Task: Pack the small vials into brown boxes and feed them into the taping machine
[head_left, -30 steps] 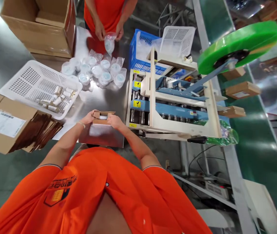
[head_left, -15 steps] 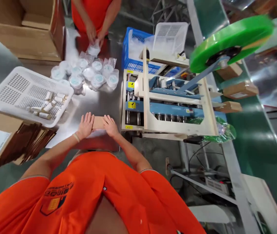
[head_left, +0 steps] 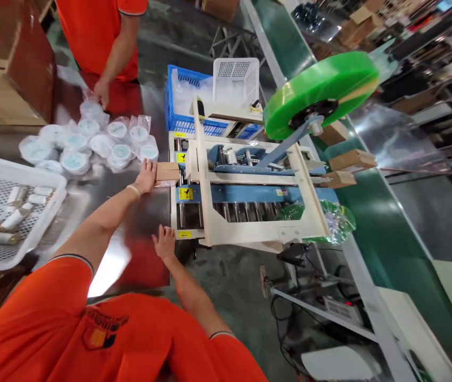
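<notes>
A small brown cardboard box [head_left: 167, 172] lies at the mouth of the box taping machine [head_left: 245, 193], its right end between the blue side guides. My left hand [head_left: 146, 176] grips its left end, with fingertips on the top edge and the thumb side hidden. Lower down, my right hand [head_left: 164, 242] is off the box, fingers apart and slightly bent, close to the machine's front left corner by a yellow label [head_left: 184, 234]. Nothing shows in that hand.
Several bagged white round tubs [head_left: 75, 161] lie on the metal table [head_left: 124, 204]. A white basket [head_left: 54, 223] holds white tubes. A co-worker's hand [head_left: 101, 93] touches one bag. Green tape roll [head_left: 321, 95] hangs above the machine; taped boxes [head_left: 352, 160] sit beside the green conveyor [head_left: 393, 223].
The box has moved right from the table to the machine's entry with my left hand on it. My right hand has let go and dropped nearer my body. The view has shifted right.
</notes>
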{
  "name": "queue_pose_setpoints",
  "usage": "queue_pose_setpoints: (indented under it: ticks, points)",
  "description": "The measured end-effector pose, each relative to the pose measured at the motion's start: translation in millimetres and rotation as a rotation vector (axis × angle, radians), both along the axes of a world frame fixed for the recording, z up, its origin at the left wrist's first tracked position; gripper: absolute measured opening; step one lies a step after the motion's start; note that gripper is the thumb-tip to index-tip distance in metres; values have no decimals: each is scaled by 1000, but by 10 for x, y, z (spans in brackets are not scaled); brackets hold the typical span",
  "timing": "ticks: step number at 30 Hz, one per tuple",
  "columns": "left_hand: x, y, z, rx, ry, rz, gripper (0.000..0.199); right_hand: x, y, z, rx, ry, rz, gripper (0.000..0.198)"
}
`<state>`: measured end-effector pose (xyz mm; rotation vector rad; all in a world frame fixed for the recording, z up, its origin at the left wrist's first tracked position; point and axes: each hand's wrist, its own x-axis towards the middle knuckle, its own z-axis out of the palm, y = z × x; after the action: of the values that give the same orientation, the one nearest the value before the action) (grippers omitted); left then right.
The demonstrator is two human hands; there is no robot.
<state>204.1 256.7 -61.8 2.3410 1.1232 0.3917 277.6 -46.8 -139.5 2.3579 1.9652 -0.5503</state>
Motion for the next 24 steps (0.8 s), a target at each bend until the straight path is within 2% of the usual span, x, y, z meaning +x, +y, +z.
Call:
queue_pose_setpoints:
  ticks: [3,5,7,9,10,12,13,15,17,19,22,24]
  points:
    - [708,110,7,-114,-168,-123,115,40,-45,-191,120,31,-18,54]
    - [1071,22,45,-210,-342,-159,131,72,-60,-292,201,67,-12,52]
    - [1214,-215,115,-269,-487,-143,132,101,-63,-350,256,104,-9,48]
    - [1044,-589,225,-262,-553,-113,120,127,-69,-361,283,133,-22,45]
    - [831,-812,299,-228,-568,-109,112,140,-76,-350,289,144,-34,44]
    - [180,-1292,492,-100,-552,-125,98,166,-84,-299,302,164,-68,40]
    - [-232,-1535,613,-25,-505,-99,94,175,-71,-257,312,176,-91,38]
    - [-1161,-2001,900,109,-364,67,84,149,35,-127,332,232,-120,31]
    - [-2136,-2434,1213,224,-204,351,73,-21,281,84,343,337,-75,29]
    - [-3050,-2841,1500,330,-53,736,64,-426,640,388,345,487,79,31]
    - [-4090,-3386,1776,408,203,1326,69,-1472,1206,966,311,738,392,32]
    - [-4488,-3653,1833,321,353,1611,68,-2315,1483,1344,222,856,578,31]
